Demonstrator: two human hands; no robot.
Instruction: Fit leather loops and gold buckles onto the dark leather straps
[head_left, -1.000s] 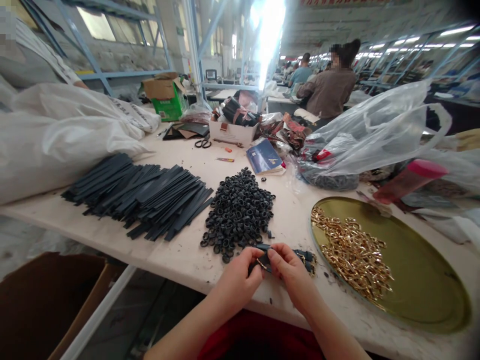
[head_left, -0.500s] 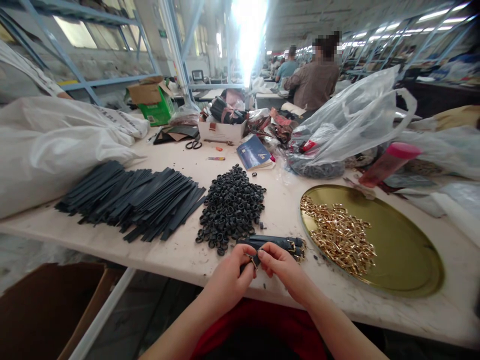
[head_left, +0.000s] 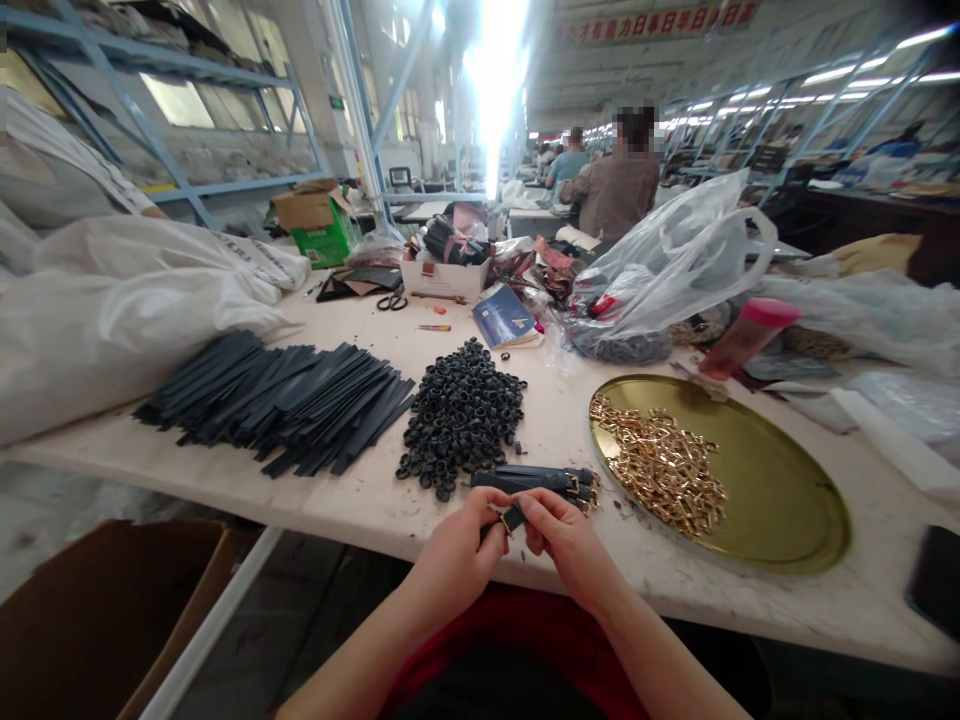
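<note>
My left hand (head_left: 466, 540) pinches a short dark strap (head_left: 515, 516) fitted with a small gold buckle (head_left: 507, 524). The fingers of my right hand (head_left: 559, 535) are closed on the strap's other side, close to the buckle. Both hands are just over the table's front edge, and the fingers cover much of the strap. Right behind them lies a bundle of dark straps (head_left: 536, 478) with gold buckles at their right ends. A heap of small black loops (head_left: 461, 415) is beyond my left hand. To the right, gold buckle pieces (head_left: 664, 470) are piled on a round gold tray (head_left: 787, 510).
Dark flat strips (head_left: 300, 400) lie fanned out on the left beside a white sack (head_left: 135, 300). Scissors (head_left: 391, 300), a blue booklet (head_left: 506, 318), a clear plastic bag (head_left: 667, 270) and a pink-lidded bottle (head_left: 750, 335) stand farther back. A dark phone-like object (head_left: 937, 580) is at right.
The view has shifted slightly, bringing the dark object at the right edge into sight. Between my fingers, the strap now shows more of its dark face. Both hands keep their hold.
</note>
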